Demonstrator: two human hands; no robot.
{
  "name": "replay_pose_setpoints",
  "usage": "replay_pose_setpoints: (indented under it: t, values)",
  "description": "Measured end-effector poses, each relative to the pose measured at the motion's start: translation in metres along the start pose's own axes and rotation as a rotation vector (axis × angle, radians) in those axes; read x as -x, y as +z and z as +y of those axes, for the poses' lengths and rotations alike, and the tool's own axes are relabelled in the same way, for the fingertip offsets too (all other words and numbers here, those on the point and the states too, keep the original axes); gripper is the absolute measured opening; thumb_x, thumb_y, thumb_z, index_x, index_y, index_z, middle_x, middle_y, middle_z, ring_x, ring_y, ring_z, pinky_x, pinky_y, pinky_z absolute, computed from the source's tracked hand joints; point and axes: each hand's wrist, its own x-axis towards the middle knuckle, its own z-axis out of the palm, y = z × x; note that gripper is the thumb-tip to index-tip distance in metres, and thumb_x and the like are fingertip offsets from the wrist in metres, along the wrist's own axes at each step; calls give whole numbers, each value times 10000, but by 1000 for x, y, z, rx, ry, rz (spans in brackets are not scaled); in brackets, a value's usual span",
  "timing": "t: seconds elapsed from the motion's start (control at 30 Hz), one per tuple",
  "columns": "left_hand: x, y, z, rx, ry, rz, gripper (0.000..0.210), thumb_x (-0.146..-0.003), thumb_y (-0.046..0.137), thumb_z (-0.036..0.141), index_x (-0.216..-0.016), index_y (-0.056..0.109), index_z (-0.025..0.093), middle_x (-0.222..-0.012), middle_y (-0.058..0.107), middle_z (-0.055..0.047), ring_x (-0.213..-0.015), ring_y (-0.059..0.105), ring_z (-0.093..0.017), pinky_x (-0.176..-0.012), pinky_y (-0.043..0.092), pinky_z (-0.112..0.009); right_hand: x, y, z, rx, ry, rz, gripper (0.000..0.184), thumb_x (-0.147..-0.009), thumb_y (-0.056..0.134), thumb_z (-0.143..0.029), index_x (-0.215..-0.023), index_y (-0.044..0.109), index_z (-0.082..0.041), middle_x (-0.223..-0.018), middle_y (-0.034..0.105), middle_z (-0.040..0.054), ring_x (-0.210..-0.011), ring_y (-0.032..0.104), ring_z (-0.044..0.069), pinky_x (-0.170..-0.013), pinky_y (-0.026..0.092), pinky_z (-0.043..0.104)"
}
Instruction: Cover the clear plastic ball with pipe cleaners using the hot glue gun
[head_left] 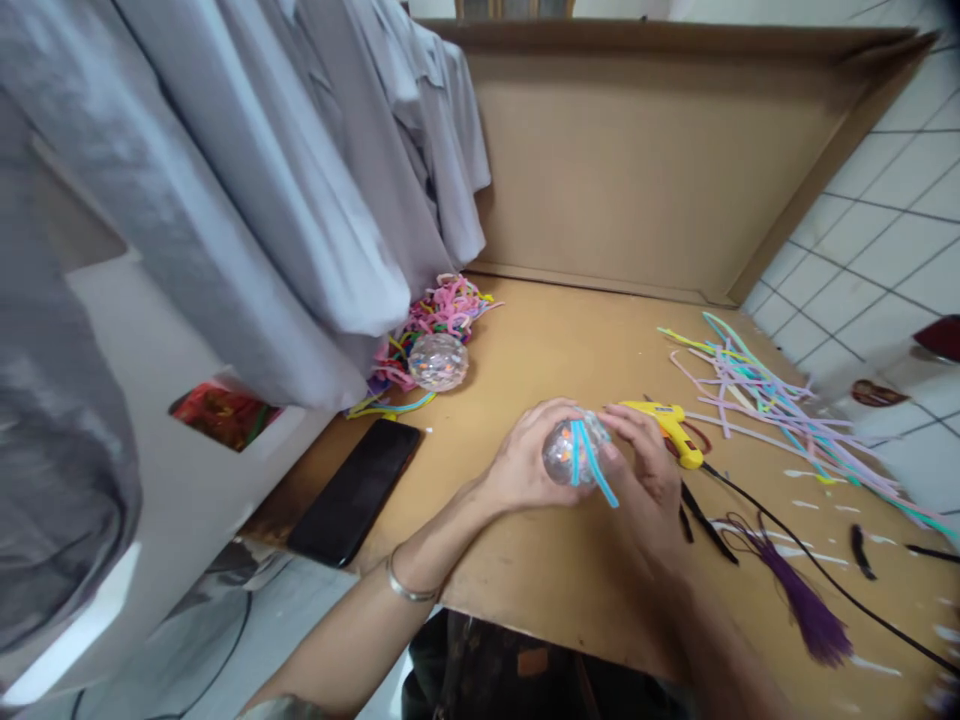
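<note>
Between my two hands is a clear faceted ball [561, 452] with orange specks showing inside. My left hand [525, 455] wraps round its left side, a bracelet on the wrist. Fingers of my right hand [646, 470] close on the ball's right side, near two light blue strips [592, 465] that lie across its front, one end sticking out free. Whether the strips are fixed to the ball I cannot tell. A second clear ball [439, 362] rests on the table, beside a heap of pink and mixed-colour strips [450, 308].
A yellow glue gun [681, 432] lies just beyond my right hand, its black cord trailing right. Loose pastel strips [750, 375] and a purple tassel [806, 600] are on the right. A black phone [356, 495] lies left. Grey shirts [300, 150] hang over the left side.
</note>
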Motion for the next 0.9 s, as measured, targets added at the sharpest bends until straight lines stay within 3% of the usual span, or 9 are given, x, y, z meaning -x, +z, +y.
replay_pose_setpoints:
  t: [0.13,0.3,0.47,0.57,0.8,0.9]
  values:
    - [-2,-4,4,-80,-33,5,738,-564,804,277,-1248,531,241,-1305,611,-117,-1217,600,-322,-1050,487,-504,3,2,-5,240,-232,-14,314,-905,603,-324,-1214,649,-302,-1146,636,77,-1082,616,269,-985,494,494]
    - [-1,-3,7,-198,-22,2,662,-596,747,263,-1226,545,230,-1274,643,-114,-1199,616,-312,-1037,489,-483,6,8,-12,454,-352,39,321,-917,609,-295,-1232,604,-233,-1038,695,104,-960,641,261,-878,518,441]
    - [1,0,8,-257,-12,-4,662,-602,751,283,-1229,546,229,-1290,639,-119,-1195,617,-307,-1029,491,-467,7,9,-14,526,-380,8,293,-983,457,-258,-1222,608,-181,-970,722,103,-861,642,241,-807,489,404]
    - [2,2,8,-262,-11,2,666,-594,739,263,-1231,546,225,-1284,642,-114,-1193,618,-304,-1028,491,-466,8,10,-10,544,-369,52,315,-1001,388,-223,-1207,621,-173,-924,719,98,-814,630,232,-769,475,393]
    - [2,4,10,-227,-19,-26,672,-586,759,247,-1223,548,218,-1264,646,-120,-1190,620,-315,-1024,499,-486,13,16,2,587,-460,152,276,-970,465,-227,-1157,667,-202,-875,732,98,-787,657,231,-741,474,380]
    - [0,4,11,-189,-31,-30,661,-587,759,250,-1213,546,229,-1243,649,-109,-1167,628,-311,-1012,507,-489,15,15,1,580,-431,161,278,-969,481,-254,-1164,672,-203,-894,742,110,-795,675,238,-750,489,388]
